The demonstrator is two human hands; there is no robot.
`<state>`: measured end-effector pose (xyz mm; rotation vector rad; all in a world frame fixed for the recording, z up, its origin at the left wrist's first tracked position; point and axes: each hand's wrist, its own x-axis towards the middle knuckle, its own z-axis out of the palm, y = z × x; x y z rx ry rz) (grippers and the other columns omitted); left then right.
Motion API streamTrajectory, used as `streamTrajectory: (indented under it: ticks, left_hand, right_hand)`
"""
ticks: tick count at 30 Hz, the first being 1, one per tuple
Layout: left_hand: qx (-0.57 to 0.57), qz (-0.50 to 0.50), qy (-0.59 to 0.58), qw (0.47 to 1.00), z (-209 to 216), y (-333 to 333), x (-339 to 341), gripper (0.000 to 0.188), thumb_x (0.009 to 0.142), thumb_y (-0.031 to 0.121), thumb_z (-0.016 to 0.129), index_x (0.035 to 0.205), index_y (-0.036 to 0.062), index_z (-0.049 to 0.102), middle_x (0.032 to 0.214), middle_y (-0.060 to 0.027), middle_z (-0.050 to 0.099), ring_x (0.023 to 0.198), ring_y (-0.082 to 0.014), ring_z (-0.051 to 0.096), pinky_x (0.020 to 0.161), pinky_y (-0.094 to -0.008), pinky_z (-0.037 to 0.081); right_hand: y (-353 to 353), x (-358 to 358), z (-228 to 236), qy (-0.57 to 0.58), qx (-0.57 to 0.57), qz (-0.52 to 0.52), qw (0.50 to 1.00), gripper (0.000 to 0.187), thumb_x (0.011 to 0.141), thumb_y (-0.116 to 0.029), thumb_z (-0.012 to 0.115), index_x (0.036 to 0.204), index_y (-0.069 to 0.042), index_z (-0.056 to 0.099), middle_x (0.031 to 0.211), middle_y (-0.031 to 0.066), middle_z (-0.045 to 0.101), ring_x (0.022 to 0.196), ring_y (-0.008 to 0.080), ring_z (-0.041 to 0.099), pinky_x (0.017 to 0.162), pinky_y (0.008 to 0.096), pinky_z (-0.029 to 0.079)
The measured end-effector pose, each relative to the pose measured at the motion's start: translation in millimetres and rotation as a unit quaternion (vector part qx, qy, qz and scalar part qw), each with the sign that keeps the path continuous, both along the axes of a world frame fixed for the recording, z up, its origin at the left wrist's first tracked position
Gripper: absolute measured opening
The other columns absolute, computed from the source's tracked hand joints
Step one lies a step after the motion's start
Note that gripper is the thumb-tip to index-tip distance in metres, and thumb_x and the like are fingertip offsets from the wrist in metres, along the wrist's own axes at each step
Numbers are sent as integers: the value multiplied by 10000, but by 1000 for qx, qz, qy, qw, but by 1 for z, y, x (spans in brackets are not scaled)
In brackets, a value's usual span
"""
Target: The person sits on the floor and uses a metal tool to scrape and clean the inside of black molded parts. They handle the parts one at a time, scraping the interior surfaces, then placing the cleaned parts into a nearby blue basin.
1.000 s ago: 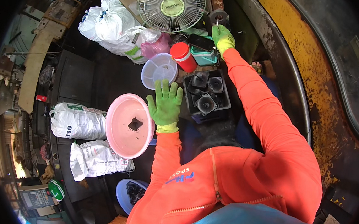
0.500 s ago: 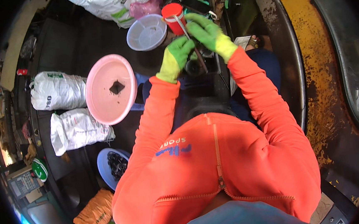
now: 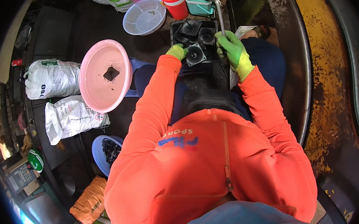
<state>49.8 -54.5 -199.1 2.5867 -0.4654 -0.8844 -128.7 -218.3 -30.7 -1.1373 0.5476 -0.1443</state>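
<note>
Green-gloved left hand [image 3: 177, 52] fingers curled on a small black pot [image 3: 195, 54] at the near edge of the black pot tray [image 3: 212, 25], right hand [image 3: 233, 50] fisted around a metal tool [image 3: 219, 15], pink basin [image 3: 102, 75] beside.

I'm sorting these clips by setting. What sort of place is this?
Probably a small plant-potting or nursery work area. Gloved hands work at a tray of small black pots, white sacks lie on the floor, and a pink basin holds traces of soil.
</note>
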Motion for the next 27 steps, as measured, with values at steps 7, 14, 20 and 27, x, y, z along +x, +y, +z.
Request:
streamTrajectory:
  ticks: [7, 14, 20, 27]
  left_hand:
    - [-194, 98, -87, 972, 7, -5, -27, 452, 687, 352, 780, 1027, 65, 698, 958, -133, 692, 918, -277, 645, 807, -379, 491]
    - [-331, -198, -379, 841, 98, -1, -59, 263, 707, 101, 742, 963, 59, 702, 843, -119, 669, 810, -278, 638, 712, -375, 498]
    - [-423, 130, -230, 867, 93, 17, -52, 702, 701, 257, 803, 1282, -12, 515, 1271, -190, 554, 1149, -283, 546, 958, -361, 435]
    - [-551, 248, 60, 794, 52, 33, -29, 427, 754, 189, 777, 1113, 14, 626, 1010, -58, 653, 886, -131, 604, 791, -282, 499]
  right_hand:
    - [5, 25, -49, 108, 6, 1, 994, 281, 859, -366, 674, 905, -95, 621, 612, -41, 482, 489, 55, 375, 448, 227, 270]
    - [19, 60, -72, 137, 53, -46, 988, 283, 826, -361, 698, 849, -97, 600, 611, -21, 499, 441, 82, 357, 417, 255, 259]
    - [25, 57, -74, 92, 49, -45, 994, 223, 810, -235, 710, 931, -75, 614, 614, -11, 477, 451, 100, 375, 415, 281, 298]
    - [37, 57, -84, 70, -267, 40, 960, 321, 886, -370, 614, 1025, -81, 624, 652, -37, 494, 540, 59, 430, 466, 244, 321]
